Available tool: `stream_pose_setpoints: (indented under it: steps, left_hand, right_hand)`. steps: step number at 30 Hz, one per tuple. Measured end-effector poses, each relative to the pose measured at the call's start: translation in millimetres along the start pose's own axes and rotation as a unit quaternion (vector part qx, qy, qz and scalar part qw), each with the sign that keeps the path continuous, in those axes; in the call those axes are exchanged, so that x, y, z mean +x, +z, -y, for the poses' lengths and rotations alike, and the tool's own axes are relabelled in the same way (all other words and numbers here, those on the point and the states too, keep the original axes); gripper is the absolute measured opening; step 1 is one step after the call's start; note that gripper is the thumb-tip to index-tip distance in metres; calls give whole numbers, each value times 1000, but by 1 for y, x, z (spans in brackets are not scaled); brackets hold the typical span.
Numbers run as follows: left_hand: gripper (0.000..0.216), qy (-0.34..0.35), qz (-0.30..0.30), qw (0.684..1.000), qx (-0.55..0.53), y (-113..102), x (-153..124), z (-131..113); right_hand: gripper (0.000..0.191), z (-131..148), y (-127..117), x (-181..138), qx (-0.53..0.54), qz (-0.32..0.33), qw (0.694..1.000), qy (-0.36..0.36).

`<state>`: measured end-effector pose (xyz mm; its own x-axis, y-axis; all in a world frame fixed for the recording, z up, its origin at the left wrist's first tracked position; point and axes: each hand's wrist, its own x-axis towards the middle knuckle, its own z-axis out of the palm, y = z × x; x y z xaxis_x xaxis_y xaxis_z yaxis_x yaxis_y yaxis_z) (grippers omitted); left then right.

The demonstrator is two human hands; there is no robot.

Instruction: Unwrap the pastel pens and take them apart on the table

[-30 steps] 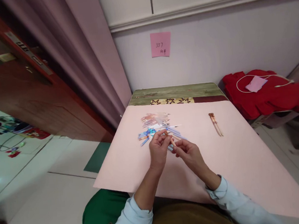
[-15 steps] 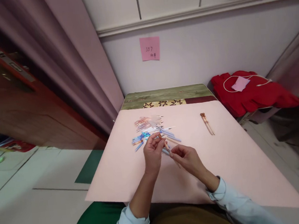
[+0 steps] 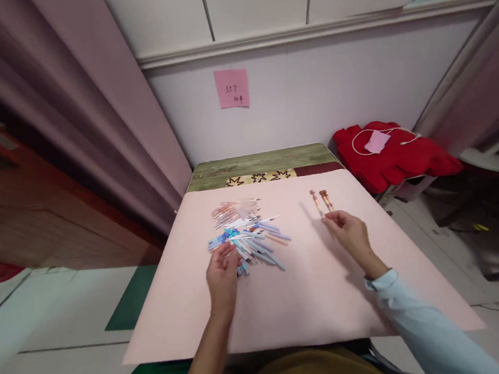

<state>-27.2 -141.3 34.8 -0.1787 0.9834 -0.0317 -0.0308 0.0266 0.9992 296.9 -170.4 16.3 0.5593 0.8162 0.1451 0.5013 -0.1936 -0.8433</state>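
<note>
A loose pile of pens (image 3: 248, 237), mostly blue with some orange and clear ones, lies on the pink sheet (image 3: 296, 289) covering the table. My left hand (image 3: 222, 273) rests at the pile's near left edge, fingers curled down onto the blue pens; what they grip is hidden. Two orange-brown pens (image 3: 322, 200) lie side by side, apart from the pile at the right. My right hand (image 3: 348, 233) is just below them, fingertips pinched on the near end of the right-hand pen.
A green patterned table end (image 3: 265, 164) shows beyond the sheet. A red cloth (image 3: 389, 157) with a white cable and pink paper lies at the right. A pink note (image 3: 231, 88) hangs on the wall. A curtain (image 3: 104, 119) hangs at the left.
Both hands had worked one orange pen together in front of the pile. My right hand has since carried it right to the pair of pens, and my left hand has dropped onto the pile.
</note>
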Motion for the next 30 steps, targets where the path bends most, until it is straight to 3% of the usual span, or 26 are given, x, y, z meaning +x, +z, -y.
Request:
stream_pose_setpoints:
  steps: [2,4,8,19,30]
  left_hand:
    - [44,22,-62,997,40,-22,6,13]
    - [42,47,-118,988,85,-40,11,26]
    - [43,100,-178,967,153,-55,14,46]
    - [41,63,-188,973,117,-54,15,54]
    - [40,71,-190,975,94,-57,20,67]
  right_hand:
    - [33,-22,-18,30,-108,-40,993,42]
    - [31,-40,-30,52,-182,-36,980,68]
    - [32,-53,-33,76,-226,-18,968,107]
    - [28,-43,-17,85,-226,-6,965,136]
    - [33,-47,-15,83,-229,-12,967,112]
